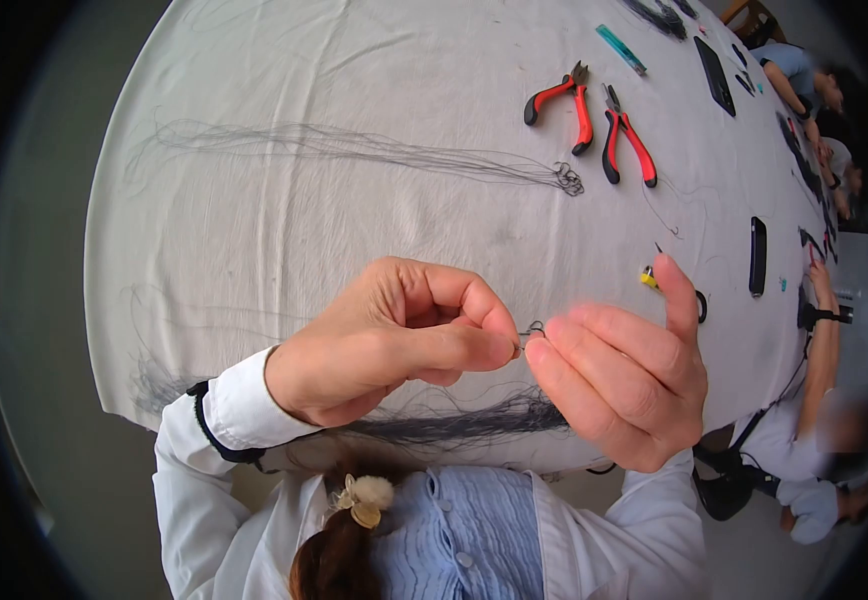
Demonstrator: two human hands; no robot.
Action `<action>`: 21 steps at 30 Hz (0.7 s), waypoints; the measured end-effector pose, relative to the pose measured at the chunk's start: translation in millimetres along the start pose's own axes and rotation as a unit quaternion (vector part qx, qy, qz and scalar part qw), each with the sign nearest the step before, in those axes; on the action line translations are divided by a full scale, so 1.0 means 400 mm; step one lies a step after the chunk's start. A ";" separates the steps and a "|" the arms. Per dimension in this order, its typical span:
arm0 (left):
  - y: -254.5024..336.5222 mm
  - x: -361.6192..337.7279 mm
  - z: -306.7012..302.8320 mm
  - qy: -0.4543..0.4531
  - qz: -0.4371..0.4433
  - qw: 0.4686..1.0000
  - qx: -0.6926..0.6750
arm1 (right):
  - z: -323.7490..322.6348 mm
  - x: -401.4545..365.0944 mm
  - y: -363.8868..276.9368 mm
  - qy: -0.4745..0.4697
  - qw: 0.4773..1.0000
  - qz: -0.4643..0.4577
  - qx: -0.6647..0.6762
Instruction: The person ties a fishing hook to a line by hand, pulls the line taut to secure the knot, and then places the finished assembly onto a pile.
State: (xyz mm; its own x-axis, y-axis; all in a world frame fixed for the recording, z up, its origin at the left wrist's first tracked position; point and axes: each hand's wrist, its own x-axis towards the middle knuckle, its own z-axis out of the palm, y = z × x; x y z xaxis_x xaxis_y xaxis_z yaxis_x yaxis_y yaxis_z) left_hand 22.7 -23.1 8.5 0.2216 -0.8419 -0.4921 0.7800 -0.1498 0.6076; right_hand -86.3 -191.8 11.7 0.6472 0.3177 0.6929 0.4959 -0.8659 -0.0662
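Wire loop (534,328), tiny and dark, is pinched between the closed fingers of left hand (384,335) and right hand (619,385) above the white-clothed bench (354,220); red pliers (594,125) lie beyond.

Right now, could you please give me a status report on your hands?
Left hand pinching small wire loop. Right hand touching it, grip hidden. Two pliers lie farther up the table, clear of both.

Soft, even light falls on the white cloth (354,220) beyond my hands; only faint shadow lies under my left hand (384,335). My right hand (619,385) is motion-blurred, and the wire loop (533,329) at its fingertips is soft. Past both hands the view bulges, ringed by black corners.
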 end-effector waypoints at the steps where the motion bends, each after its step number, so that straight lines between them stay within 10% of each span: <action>1: 0.001 0.000 0.001 -0.004 -0.007 1.000 0.002 | 0.004 0.000 0.000 0.023 0.999 -0.028 -0.013; 21: -0.015 -0.007 0.001 0.011 0.072 0.993 0.093 | 0.025 0.010 0.004 0.030 0.999 -0.019 0.009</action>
State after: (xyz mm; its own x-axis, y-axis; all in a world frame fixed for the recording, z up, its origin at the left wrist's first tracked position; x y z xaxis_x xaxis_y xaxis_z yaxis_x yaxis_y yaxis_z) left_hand 17.2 -19.9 6.5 0.3376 -0.8498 -0.4048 0.6183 -0.1241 0.7761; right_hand -77.1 -188.1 7.4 0.5926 0.3266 0.7363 0.5305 -0.8461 -0.0517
